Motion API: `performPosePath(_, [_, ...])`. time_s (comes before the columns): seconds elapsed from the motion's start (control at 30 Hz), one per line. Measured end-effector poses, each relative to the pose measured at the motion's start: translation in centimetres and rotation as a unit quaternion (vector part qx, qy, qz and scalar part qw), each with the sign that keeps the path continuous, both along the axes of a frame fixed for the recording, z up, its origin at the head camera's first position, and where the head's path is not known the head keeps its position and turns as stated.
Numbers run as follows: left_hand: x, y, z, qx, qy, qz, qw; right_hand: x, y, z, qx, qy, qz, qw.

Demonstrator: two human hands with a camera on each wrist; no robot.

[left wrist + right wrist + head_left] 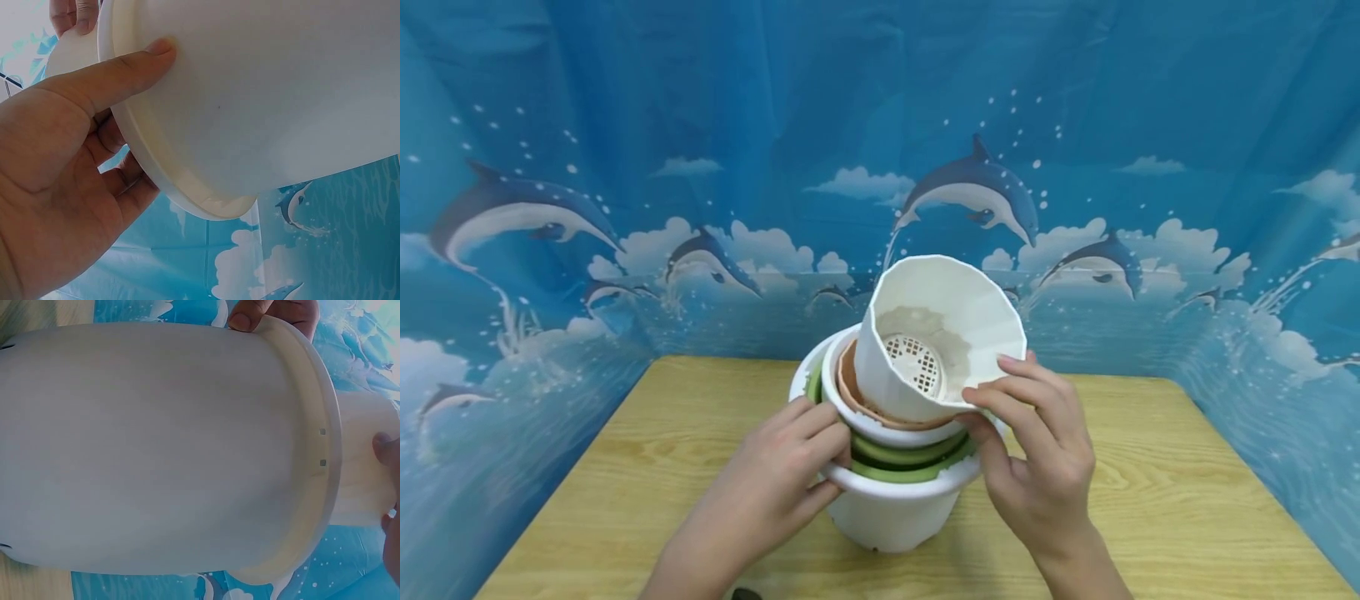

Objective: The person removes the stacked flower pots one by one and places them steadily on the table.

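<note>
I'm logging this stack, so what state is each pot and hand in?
Large round white plastic pot: upright, holding the nest
Round green plastic layer: nested inside it; pot count unclear
Smaller round white pot: nested within the green
Terracotta-brown pot: nested within that
Faceted white pot: tilted, stained inside
Left hand: gripping large pot's rim
Right hand: pinching faceted pot's rim

my big white pot (891, 518) = smooth matt plastic, small white pot (958, 333) = smooth plastic w/ a dull patch inside, green rim (898, 475) + brown pot (848, 382) look plastic imo, tabletop (1165, 467) wood-grain w/ low sheen, backdrop (850, 83) creased, slightly glossy, cloth or plastic idk
</note>
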State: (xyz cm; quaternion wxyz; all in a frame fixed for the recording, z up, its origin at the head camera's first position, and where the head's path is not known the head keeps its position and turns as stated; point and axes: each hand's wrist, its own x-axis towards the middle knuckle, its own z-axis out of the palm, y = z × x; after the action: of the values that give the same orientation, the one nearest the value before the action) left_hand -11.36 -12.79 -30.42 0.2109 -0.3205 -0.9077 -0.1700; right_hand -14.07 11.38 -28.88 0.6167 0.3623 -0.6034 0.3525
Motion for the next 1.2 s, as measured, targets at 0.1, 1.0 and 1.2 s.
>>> performPosePath(0.1, [0.0, -0.1, 0.0, 0.001, 0.003, -0.003, 1.0, -0.2, 0.0, 0.0, -0.025, 0.014, 0.002, 1.0])
performPosePath(1.0, [0.1, -0.1, 0.0, 0.003, 0.001, -0.01, 0.9999, -0.1, 2.4, 0.8, -0.11, 0.025, -0.025, 0.993])
performPosePath(1.2, [0.0, -0.1, -0.1, -0.002, 0.003, -0.012, 0.9999, -0.1, 3.1, 0.9, -0.125, 0.016, -0.041, 0.991])
